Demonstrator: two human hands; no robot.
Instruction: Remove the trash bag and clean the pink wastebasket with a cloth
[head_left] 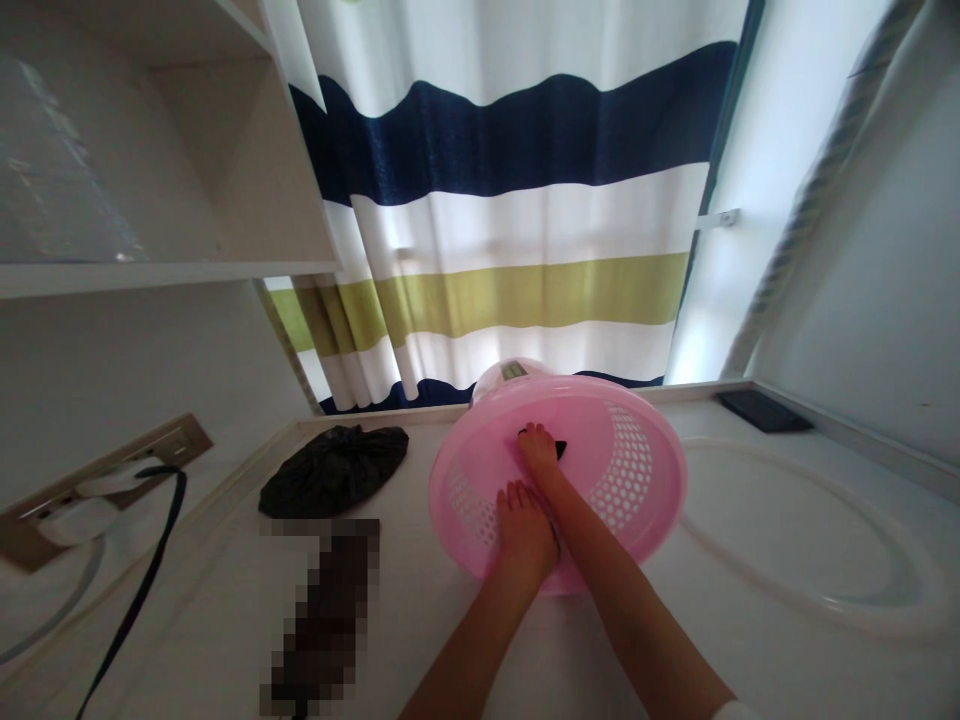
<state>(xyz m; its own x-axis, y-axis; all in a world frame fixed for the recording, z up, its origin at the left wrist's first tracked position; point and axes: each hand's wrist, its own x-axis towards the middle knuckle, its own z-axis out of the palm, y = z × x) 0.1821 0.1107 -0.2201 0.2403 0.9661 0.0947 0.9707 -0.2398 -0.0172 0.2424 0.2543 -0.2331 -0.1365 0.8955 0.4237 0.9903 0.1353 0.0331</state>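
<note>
Both my hands reach down into a pink plastic basket [587, 410] with perforated sides. Deeper inside, my right hand [538, 452] is closed over a small black thing [561, 450]; its dark edges show on either side of the fingers. What kind of thing it is, I cannot make out. My left hand [523, 528] is lower and nearer to me, its back up and its fingers bent down inside the basket. A thin dark edge shows along its inner side, but most of what lies under this hand is hidden.
Left of the basket lies a bunched black bag [334, 470], with a pixelated dark patch below it. A wall socket [112, 490] with plugs and cables is at far left, under a shelf [165, 275]. A flat black object [763, 410] lies at back right. Striped curtains [525, 220] hang behind.
</note>
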